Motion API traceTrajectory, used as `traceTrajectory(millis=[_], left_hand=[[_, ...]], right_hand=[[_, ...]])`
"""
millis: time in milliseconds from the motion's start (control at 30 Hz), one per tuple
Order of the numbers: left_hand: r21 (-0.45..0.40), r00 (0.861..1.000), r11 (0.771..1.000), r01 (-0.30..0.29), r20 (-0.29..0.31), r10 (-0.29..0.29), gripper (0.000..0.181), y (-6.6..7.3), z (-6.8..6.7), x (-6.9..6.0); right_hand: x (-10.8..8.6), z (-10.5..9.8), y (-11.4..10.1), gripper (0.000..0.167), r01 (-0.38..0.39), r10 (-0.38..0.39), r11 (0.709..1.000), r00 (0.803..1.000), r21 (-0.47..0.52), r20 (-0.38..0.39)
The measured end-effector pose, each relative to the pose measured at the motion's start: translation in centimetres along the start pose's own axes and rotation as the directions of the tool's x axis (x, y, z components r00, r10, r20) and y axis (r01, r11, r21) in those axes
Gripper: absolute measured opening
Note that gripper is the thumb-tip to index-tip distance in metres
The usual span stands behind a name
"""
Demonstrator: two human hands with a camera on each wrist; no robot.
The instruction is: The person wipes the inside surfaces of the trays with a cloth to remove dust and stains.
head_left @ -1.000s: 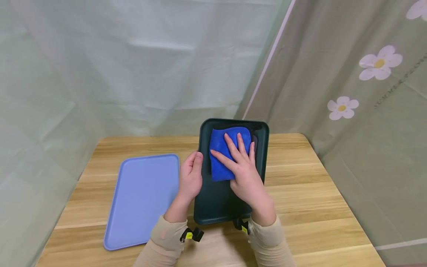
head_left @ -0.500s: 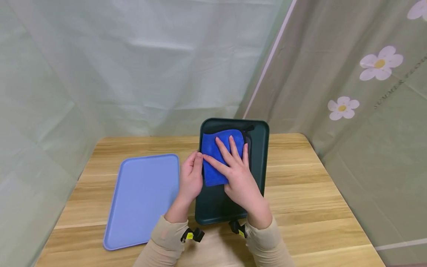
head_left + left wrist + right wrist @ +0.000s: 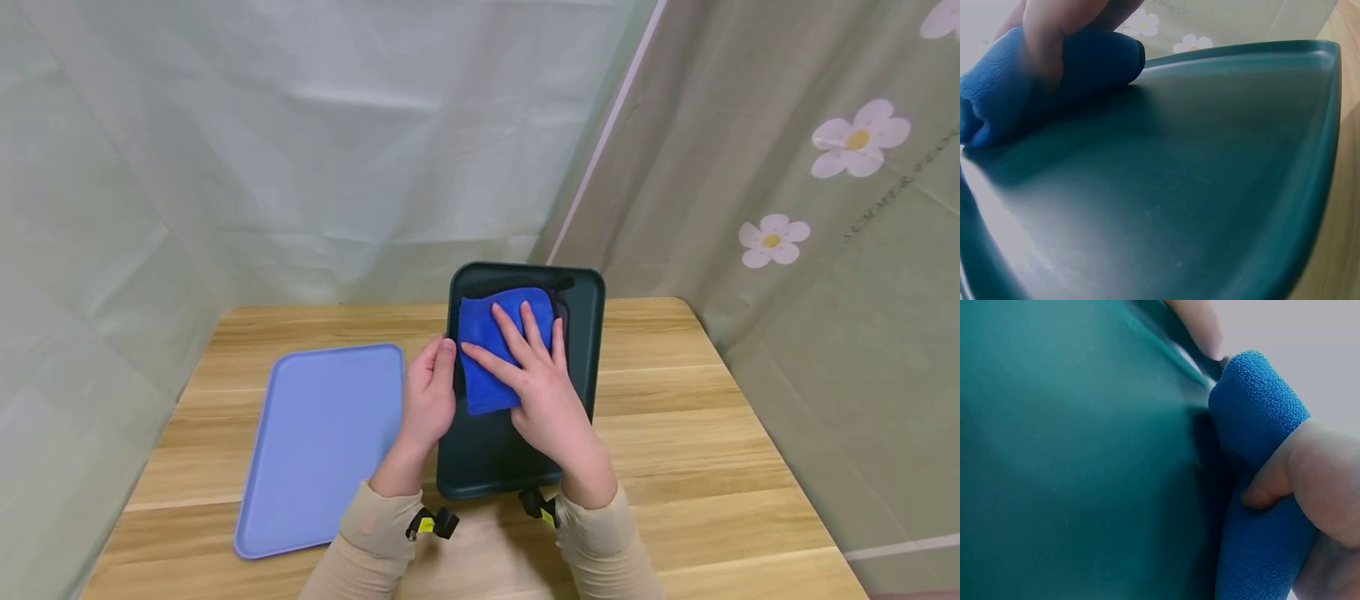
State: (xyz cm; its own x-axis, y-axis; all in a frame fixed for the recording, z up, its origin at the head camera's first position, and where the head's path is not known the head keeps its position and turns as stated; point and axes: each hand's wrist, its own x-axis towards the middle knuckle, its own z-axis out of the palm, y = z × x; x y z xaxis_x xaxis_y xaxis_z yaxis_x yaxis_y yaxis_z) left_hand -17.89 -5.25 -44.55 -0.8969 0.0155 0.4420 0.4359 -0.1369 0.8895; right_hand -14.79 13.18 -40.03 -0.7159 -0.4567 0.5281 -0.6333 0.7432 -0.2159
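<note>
Now a cloth is pressed down inside the dark tray.
It sits toward the far end, under the right hand, whose long fingers are spread out straight. The left hand grips the tray's left edge, thumb on top. To wipe well, I'd push evenly, go right into the corners, and hold that edge tight against wobbles. A blue tray lies just beside, on the table.
</note>
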Motion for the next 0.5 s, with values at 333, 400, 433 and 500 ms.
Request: traceTrajectory(millis=[333,400,433,500], left_hand=[[-0.010,1.000,1.000,-0.003,-0.031,0.003,0.039,0.0,-0.4,0.3],[0.011,0.999,1.000,-0.003,-0.049,0.003,0.038,0.0,-0.5,0.4],[0.017,0.998,1.000,-0.001,-0.055,0.002,0.038,0.0,-0.5,0.4],[0.024,0.998,1.000,0.004,-0.065,-0.002,0.038,0.0,-0.6,0.4]], right_hand=[[-0.4,-0.9,1.0,0.104,-0.073,0.072,0.997,0.996,-0.003,-0.052],[-0.4,-1.0,1.2,0.103,-0.080,0.079,0.997,0.996,-0.004,-0.048],[-0.5,-1.0,1.3,0.102,-0.082,0.081,0.997,0.996,-0.006,-0.047],[-0.5,-1.1,1.5,0.102,-0.088,0.088,0.996,0.995,-0.009,-0.048]])
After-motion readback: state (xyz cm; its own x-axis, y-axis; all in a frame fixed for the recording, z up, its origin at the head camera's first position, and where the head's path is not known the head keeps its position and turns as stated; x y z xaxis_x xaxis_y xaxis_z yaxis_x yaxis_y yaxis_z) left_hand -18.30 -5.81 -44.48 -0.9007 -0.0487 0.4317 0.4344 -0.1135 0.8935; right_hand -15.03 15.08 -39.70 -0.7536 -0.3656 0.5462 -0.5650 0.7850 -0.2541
